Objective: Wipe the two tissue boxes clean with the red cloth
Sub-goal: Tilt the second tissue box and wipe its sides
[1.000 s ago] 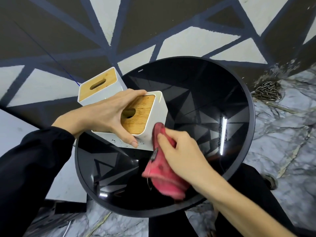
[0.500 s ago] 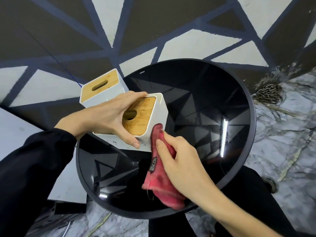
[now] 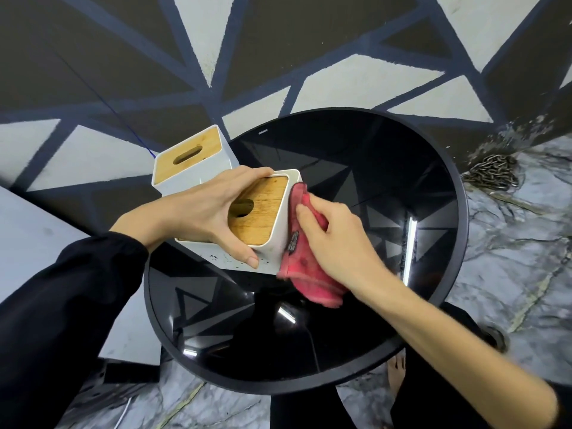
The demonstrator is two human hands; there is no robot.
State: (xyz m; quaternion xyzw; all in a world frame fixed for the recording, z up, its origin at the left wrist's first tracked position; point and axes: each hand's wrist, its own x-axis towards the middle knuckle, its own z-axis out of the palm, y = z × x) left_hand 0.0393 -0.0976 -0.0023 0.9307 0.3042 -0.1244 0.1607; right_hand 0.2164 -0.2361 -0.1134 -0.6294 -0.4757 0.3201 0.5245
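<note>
Two white tissue boxes with wooden lids sit at the left edge of a round black glass table [image 3: 433,305]. My left hand [image 3: 198,212] grips the nearer tissue box [image 3: 263,212] across its lid, thumb on the speckled front side. My right hand [image 3: 334,239] holds the red cloth [image 3: 306,274] and presses it against the right side of that box, up near the top edge. The second tissue box [image 3: 192,162] stands just behind, untouched.
A wall painted with dark and white triangles rises behind the table. A metal chain [image 3: 492,171] lies on the marble floor at the right. A pale panel [image 3: 31,230] and dark frame parts sit at the left. My legs are below the table.
My right hand has slid the red cloth up the right side of the nearer box, from its lower corner to near the top edge. My left hand keeps its grip.
</note>
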